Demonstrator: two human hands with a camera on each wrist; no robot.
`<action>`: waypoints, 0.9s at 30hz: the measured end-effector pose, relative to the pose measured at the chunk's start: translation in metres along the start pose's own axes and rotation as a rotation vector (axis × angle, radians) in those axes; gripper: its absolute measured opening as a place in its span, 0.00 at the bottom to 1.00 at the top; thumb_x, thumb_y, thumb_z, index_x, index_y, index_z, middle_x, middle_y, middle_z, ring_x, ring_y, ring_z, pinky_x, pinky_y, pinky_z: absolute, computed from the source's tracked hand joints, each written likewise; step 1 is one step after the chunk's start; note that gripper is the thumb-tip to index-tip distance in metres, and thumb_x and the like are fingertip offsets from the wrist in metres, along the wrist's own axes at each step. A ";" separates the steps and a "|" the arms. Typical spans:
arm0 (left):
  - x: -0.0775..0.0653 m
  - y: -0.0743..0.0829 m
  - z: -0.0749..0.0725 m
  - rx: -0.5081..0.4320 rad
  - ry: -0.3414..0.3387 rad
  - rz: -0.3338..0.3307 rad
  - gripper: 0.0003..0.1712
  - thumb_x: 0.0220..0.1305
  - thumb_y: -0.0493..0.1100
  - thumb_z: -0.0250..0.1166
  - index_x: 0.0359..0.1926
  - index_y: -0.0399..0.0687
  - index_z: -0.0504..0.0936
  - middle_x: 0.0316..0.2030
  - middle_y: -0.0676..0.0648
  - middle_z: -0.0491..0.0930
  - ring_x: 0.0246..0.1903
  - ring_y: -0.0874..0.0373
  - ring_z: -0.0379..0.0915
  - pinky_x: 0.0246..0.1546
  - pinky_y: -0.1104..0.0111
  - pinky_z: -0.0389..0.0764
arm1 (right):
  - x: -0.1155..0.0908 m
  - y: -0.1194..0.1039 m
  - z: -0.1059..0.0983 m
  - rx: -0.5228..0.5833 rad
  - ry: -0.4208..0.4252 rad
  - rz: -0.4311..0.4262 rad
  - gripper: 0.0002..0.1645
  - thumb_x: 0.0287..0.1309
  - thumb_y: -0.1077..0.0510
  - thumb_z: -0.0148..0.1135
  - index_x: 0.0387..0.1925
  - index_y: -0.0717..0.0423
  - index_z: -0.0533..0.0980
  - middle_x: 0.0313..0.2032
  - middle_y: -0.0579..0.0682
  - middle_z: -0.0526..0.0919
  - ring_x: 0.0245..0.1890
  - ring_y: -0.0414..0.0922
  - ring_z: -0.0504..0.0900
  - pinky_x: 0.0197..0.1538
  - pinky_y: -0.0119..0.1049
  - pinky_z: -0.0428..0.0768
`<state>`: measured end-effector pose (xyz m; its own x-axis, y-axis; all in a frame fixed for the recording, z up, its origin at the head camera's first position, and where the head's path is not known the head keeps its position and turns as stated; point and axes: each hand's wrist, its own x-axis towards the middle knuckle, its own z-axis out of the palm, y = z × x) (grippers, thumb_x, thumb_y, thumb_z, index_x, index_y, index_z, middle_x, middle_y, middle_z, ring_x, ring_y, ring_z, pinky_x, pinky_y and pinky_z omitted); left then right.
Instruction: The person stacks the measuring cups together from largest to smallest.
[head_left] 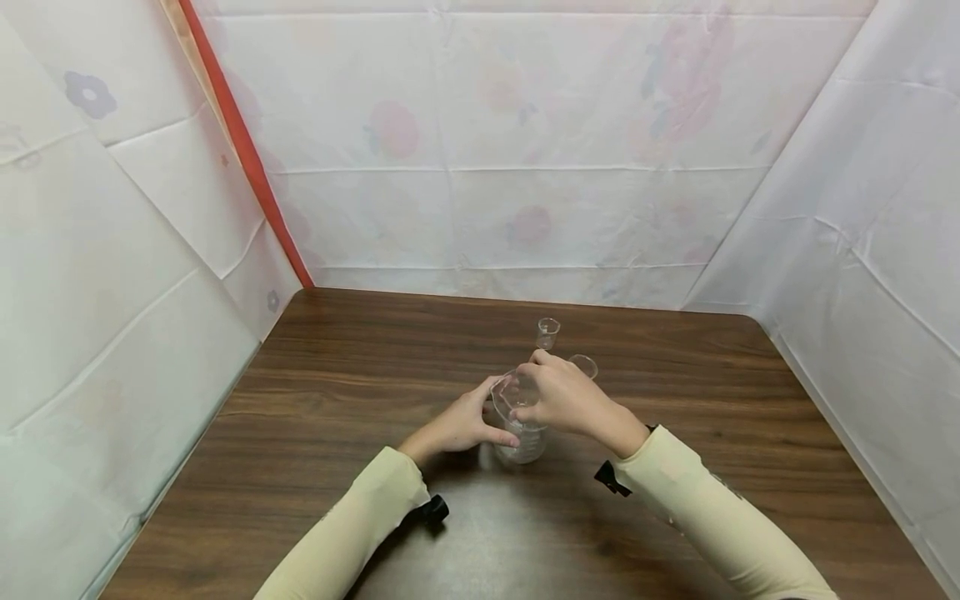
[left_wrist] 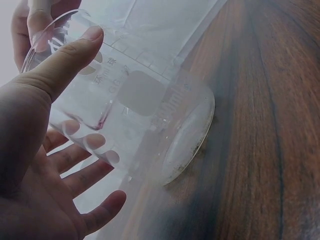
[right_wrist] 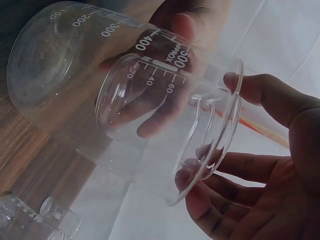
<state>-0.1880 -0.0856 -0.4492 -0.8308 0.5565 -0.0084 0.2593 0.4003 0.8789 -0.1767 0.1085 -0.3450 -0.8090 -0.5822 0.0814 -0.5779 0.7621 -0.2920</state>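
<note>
A large clear glass beaker with white markings up to 500 stands on the table between my hands. My left hand holds it around the side, thumb on the near wall and fingers behind. Inside its mouth sits a smaller glass beaker, marked 20, 40 and 60. My right hand pinches the smaller beaker at its rim, with the fingers reaching into the large beaker's mouth. In the right wrist view, the smaller beaker's base is in the large beaker's upper part, well above its bottom.
Behind my right hand stands another glass beaker, partly hidden. A tiny glass beaker is farther back. The brown wooden table ends at white floral sheets at the back and sides. A red strip runs up the back left corner.
</note>
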 end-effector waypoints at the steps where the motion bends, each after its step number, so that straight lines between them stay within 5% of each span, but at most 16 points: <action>1: 0.000 0.000 0.000 0.002 0.001 0.001 0.54 0.52 0.54 0.76 0.73 0.50 0.55 0.71 0.48 0.62 0.67 0.48 0.66 0.63 0.54 0.72 | 0.000 0.000 0.000 -0.001 -0.002 -0.003 0.32 0.45 0.47 0.76 0.50 0.61 0.80 0.37 0.49 0.77 0.31 0.42 0.76 0.36 0.36 0.77; 27: 0.002 -0.002 0.002 0.011 0.033 0.022 0.51 0.50 0.50 0.77 0.70 0.49 0.59 0.69 0.48 0.66 0.64 0.47 0.68 0.62 0.55 0.74 | 0.002 0.005 0.013 -0.105 -0.003 -0.037 0.33 0.43 0.44 0.76 0.49 0.59 0.81 0.33 0.47 0.75 0.25 0.41 0.71 0.33 0.37 0.76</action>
<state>-0.1894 -0.0834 -0.4517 -0.8407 0.5409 0.0266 0.2829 0.3967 0.8733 -0.1802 0.1072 -0.3589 -0.7866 -0.6112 0.0878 -0.6157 0.7655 -0.1871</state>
